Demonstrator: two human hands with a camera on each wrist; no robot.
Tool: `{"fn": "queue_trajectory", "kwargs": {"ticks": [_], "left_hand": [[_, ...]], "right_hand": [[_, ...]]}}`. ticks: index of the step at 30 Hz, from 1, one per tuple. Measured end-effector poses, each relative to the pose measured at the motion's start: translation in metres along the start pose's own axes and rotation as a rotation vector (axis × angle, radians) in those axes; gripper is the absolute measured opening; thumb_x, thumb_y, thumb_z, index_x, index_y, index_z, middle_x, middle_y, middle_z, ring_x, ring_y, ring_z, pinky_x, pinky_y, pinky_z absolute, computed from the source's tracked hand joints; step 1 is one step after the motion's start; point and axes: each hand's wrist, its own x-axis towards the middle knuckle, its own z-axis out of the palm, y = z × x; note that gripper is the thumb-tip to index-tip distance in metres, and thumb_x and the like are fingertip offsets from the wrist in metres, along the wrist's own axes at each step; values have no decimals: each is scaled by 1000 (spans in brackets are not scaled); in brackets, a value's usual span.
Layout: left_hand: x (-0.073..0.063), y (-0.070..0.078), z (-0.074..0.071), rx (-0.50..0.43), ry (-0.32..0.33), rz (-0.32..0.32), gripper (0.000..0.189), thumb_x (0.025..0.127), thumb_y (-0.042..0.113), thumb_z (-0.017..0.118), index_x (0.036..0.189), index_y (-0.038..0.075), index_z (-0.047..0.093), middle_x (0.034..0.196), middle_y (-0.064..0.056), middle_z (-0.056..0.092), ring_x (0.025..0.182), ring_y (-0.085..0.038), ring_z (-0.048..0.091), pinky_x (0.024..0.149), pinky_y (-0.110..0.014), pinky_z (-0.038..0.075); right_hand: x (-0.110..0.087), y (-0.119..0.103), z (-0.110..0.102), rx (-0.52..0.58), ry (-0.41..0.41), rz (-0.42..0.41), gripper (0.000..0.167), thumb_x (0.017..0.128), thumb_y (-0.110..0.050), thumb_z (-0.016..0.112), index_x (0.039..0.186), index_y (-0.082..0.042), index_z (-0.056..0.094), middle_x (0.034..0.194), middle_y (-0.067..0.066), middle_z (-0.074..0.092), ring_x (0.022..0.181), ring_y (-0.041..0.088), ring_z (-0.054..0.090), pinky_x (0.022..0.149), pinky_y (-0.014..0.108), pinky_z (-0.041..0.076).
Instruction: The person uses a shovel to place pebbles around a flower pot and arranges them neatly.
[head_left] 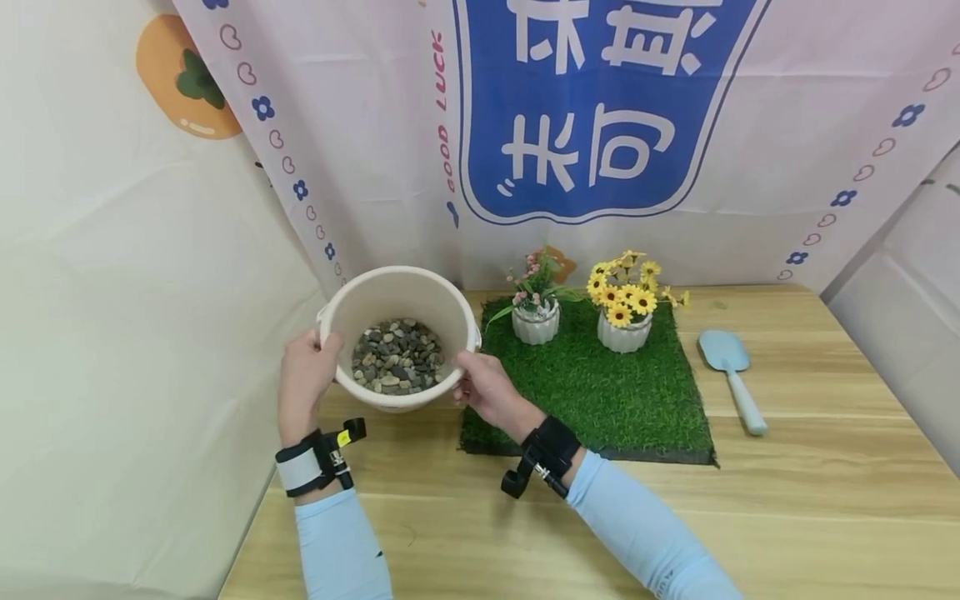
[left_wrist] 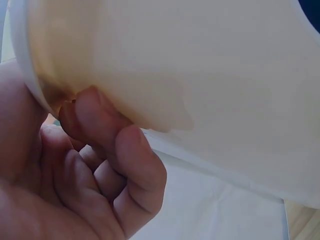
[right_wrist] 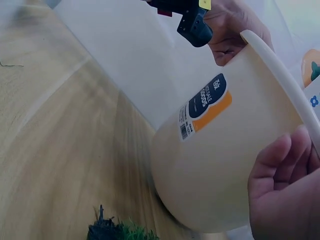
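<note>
A cream plastic bucket stands at the left of the table, with grey and tan pebbles covering its bottom. My left hand grips the left side of the rim, thumb over the edge. In the left wrist view, curled fingers show against the outer wall. On the opposite side, my right hand pinches the rim between thumb and fingers. The right wrist view shows a dark and orange label on the bucket's side. Whether its base touches the table cannot be told.
Right of the bucket lies a green turf mat. Pink flowers in a white pot and yellow flowers in another white pot stand on it. A light blue hand trowel lies beyond the mat on the wooden table. Cloth walls enclose the space.
</note>
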Motion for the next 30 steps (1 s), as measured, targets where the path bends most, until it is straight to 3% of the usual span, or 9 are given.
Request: {"fn": "queue_trajectory", "kwargs": {"ticks": [4, 10, 16, 21, 30], "left_hand": [[-4, 0, 4, -1, 30, 35, 41, 100, 34, 49, 108, -3, 63, 107, -26, 68, 64, -13, 63, 55, -27, 52], [-10, 1, 9, -12, 95, 44, 34, 97, 29, 51, 91, -3, 59, 87, -14, 66, 59, -12, 56, 52, -25, 47], [-12, 5, 11, -25, 102, 65, 29, 96, 24, 49, 89, -2, 59, 90, -17, 66, 57, -10, 55, 50, -25, 46], [-15, 7, 14, -50, 96, 41, 25, 95, 23, 49, 87, 1, 56, 90, -17, 63, 58, -11, 54, 51, -24, 47], [-26, 11, 14, -58, 118, 15, 32, 97, 28, 51, 89, -2, 58, 81, -9, 60, 58, -10, 52, 51, -24, 44]], "right_hand": [[-1, 3, 4, 30, 44, -11, 48, 94, -18, 54, 138, -2, 52, 60, -2, 62, 44, 7, 48, 51, 22, 41], [-2, 7, 5, 64, 58, -40, 58, 91, -15, 53, 146, -2, 43, 73, 4, 69, 45, 6, 46, 49, 20, 42], [-3, 8, 3, 108, 87, -55, 57, 90, -8, 50, 146, -5, 44, 75, 3, 69, 47, 6, 45, 48, 20, 38], [-3, 9, 0, 116, 94, -71, 56, 89, -5, 48, 145, -2, 44, 69, 2, 66, 46, 7, 44, 48, 20, 37], [-9, 4, 0, 105, 106, -68, 60, 87, -4, 49, 146, -1, 42, 62, 0, 61, 43, 7, 40, 48, 21, 34]]}}
